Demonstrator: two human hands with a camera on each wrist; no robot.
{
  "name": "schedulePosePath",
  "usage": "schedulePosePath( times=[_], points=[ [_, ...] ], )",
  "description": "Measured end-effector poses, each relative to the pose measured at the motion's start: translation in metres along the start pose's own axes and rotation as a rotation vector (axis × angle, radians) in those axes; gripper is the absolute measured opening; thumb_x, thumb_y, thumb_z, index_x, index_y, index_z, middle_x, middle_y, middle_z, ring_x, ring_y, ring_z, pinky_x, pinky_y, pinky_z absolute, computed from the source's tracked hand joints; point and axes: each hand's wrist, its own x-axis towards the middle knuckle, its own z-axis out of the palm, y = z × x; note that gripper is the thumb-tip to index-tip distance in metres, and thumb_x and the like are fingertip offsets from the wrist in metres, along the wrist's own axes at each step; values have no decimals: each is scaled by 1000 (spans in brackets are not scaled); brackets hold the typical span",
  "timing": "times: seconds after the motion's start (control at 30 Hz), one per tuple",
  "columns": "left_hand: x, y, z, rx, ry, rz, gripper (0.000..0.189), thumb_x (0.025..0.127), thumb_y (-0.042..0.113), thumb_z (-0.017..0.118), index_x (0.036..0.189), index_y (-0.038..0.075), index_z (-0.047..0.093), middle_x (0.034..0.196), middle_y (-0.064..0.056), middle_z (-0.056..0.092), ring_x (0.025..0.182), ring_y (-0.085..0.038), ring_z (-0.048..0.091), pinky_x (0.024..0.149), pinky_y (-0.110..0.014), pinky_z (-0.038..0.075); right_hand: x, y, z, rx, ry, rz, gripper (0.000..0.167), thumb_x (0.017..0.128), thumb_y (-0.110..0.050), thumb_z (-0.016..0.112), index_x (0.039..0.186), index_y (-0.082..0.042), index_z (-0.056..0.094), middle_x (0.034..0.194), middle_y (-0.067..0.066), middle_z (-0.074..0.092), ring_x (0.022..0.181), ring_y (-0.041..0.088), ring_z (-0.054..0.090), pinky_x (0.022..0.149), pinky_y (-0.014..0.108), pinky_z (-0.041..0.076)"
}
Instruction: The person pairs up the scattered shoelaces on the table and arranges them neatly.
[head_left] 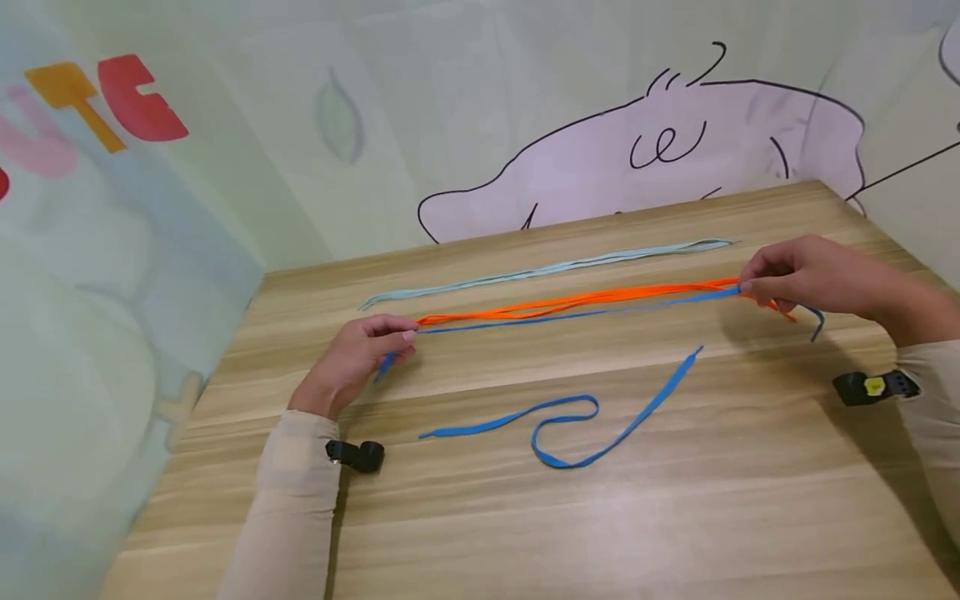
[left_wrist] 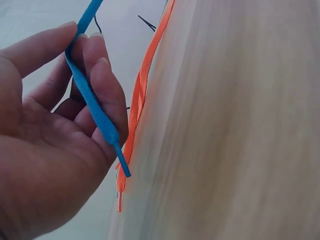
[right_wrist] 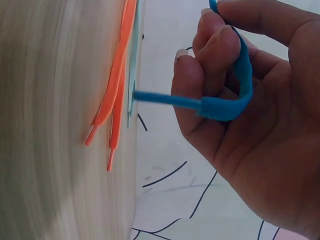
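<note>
A blue shoelace [head_left: 525,321] is stretched straight between both hands, just in front of the orange shoelaces [head_left: 600,297]. Thumb and fingers of my left hand [head_left: 367,354] pinch it near one end; its tip [left_wrist: 122,160] hangs down across the palm in the left wrist view. At the other end my right hand [head_left: 817,279] pinches the lace, and the loose tail [right_wrist: 225,107] bends below the fingers in the right wrist view. The orange laces lie on the table behind it, their tips [right_wrist: 112,145] apart from the right hand. A second blue shoelace [head_left: 570,462] lies curved nearer me.
Pale teal shoelaces [head_left: 547,271] lie lengthwise behind the orange ones, toward the wooden table's [head_left: 637,533] back edge. A cartoon-printed cloth [head_left: 465,125] hangs behind and left of the table. Each sleeve wears a small black wrist camera [head_left: 360,456].
</note>
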Motion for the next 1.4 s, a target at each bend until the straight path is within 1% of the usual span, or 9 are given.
schedulePosePath(
  times=[0.13,0.23,0.47,0.57,0.7,0.97,1.1,1.23,1.4],
  points=[
    [-1,4,-5,58,-21,15,39,97,26,69,122,-4,63,101,-7,67,88,-20,62,77,-27,49,0,0,1,-12,-15,-1,15,100,-17,62,105,-3,65,81,11,59,71,27,58,65,33,49],
    [0,5,-5,89,-44,14,39,96,28,70,119,-3,64,105,-8,67,92,-19,64,82,-30,48,-1,1,3,-29,-50,14,13,100,-15,62,105,-4,65,83,10,58,69,26,57,64,33,46],
    [1,-3,-3,162,-70,-11,33,97,29,69,118,3,66,100,-10,66,93,-22,60,85,-35,44,-3,9,7,-50,-101,37,15,99,-13,61,108,-2,65,82,7,58,69,22,55,62,33,44],
    [-2,-9,-7,190,-102,-24,33,98,28,68,121,5,65,98,-10,65,89,-24,58,82,-32,46,-1,12,8,-64,-112,34,15,99,-15,62,107,-3,65,80,6,57,70,21,54,62,32,43],
    [-5,-9,-12,179,-128,-35,35,98,22,67,126,2,61,100,-13,64,85,-26,60,78,-31,52,1,14,10,-80,-140,36,14,98,-16,64,105,-4,66,83,5,56,75,20,54,64,31,43],
    [-10,-7,-15,183,-89,-98,32,98,22,68,122,3,64,102,-12,65,84,-24,61,79,-30,54,7,15,8,-115,-167,15,13,97,-16,66,102,-5,67,78,4,56,72,18,52,62,30,41],
    [-9,-2,-14,249,-69,-81,30,97,26,69,119,5,68,100,-12,64,86,-25,60,78,-30,52,7,16,7,-136,-165,13,13,97,-17,66,102,-5,67,79,3,57,72,18,51,62,30,40],
    [-10,1,-13,384,-58,-79,26,97,26,70,116,9,71,96,-10,64,88,-26,59,79,-32,51,5,17,8,-125,-163,17,9,96,-13,67,99,-5,67,74,3,56,69,17,50,61,29,39],
    [-12,3,-13,482,-62,-83,23,97,22,68,115,8,71,96,-9,64,89,-25,58,82,-34,50,7,18,9,-105,-212,22,9,95,-10,66,100,-3,69,79,2,59,72,16,56,64,29,47]
  ],
)
